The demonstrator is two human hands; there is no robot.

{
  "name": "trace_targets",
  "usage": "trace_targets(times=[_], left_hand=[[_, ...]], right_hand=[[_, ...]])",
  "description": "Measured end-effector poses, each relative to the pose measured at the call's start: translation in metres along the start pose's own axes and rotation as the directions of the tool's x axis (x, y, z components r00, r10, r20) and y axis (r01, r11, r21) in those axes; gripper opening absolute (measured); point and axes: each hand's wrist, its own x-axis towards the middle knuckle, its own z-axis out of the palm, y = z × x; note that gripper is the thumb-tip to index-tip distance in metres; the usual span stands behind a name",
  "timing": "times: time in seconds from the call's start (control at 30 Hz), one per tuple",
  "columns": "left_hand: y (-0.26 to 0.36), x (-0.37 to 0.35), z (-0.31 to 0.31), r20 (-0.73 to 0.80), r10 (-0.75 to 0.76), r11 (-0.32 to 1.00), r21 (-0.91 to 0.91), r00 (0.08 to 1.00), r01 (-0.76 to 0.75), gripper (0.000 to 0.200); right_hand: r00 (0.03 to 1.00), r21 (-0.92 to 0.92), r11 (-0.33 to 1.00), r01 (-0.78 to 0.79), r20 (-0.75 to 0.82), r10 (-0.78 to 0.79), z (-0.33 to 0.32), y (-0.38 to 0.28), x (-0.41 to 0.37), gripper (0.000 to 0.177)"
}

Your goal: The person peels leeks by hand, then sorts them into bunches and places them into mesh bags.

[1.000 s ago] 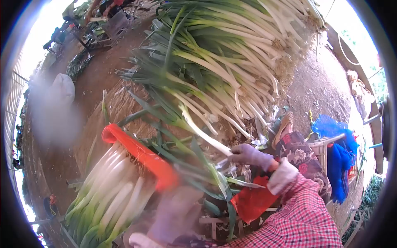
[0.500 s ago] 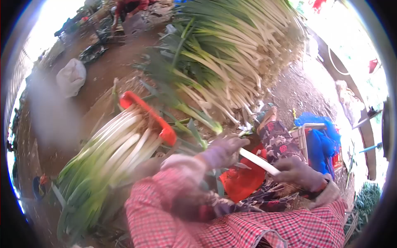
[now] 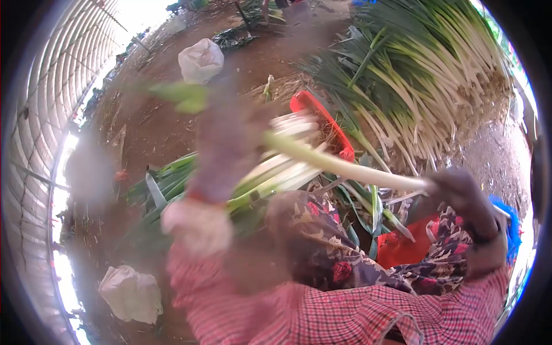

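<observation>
A long leek (image 3: pixel 351 168) stretches across the middle of the view, its white end at the right. My right hand (image 3: pixel 460 192) is wrapped round that white end. My left hand (image 3: pixel 227 138), raised and smeared by motion, is near the leek's green part; its fingers cannot be made out. A blurred green leaf piece (image 3: pixel 187 96) shows just beyond it. Under the leek lies a bundle of leeks (image 3: pixel 287 172), roots against a red curved bar (image 3: pixel 325 118). Red cloth (image 3: pixel 405 247) lies by my patterned trousers.
A large pile of leeks (image 3: pixel 414 75) lies at the upper right. White sacks stand at the upper left (image 3: pixel 200 61) and lower left (image 3: pixel 132 293). Blue netting (image 3: pixel 513 230) is at the right edge. A ribbed wall (image 3: pixel 52 115) curves along the left.
The view has swung left. My left hand has moved away from my right hand, toward the left and up. The leek between them now shows at much greater length.
</observation>
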Motion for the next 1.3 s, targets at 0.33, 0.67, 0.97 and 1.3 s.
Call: trace_targets(times=[0.33, 0.67, 0.97, 1.3], left_hand=[[-0.049, -0.213, 0.051, 0.506, -0.372, 0.928, 0.216, 0.778, 0.304, 0.056], [-0.021, -0.221, 0.074, 0.452, -0.530, 0.823, 0.070, 0.717, 0.564, 0.038], [0.001, -0.231, 0.079, 0.473, -0.478, 0.860, 0.078, 0.740, 0.505, 0.050], [0.002, -0.226, 0.100, 0.549, -0.412, 0.902, 0.356, 0.727, 0.243, 0.062]], right_hand=[[0.945, -0.471, 0.831, 0.295, 0.012, -0.328, 0.227, 0.091, 0.232, 0.015], [0.912, -0.476, 0.791, 0.385, 0.063, -0.406, 0.251, 0.139, 0.208, 0.023], [0.920, -0.471, 0.817, 0.334, -0.028, -0.392, 0.268, 0.120, 0.211, 0.036], [0.897, -0.343, 0.843, 0.413, -0.007, -0.442, 0.301, 0.117, 0.231, 0.088]])
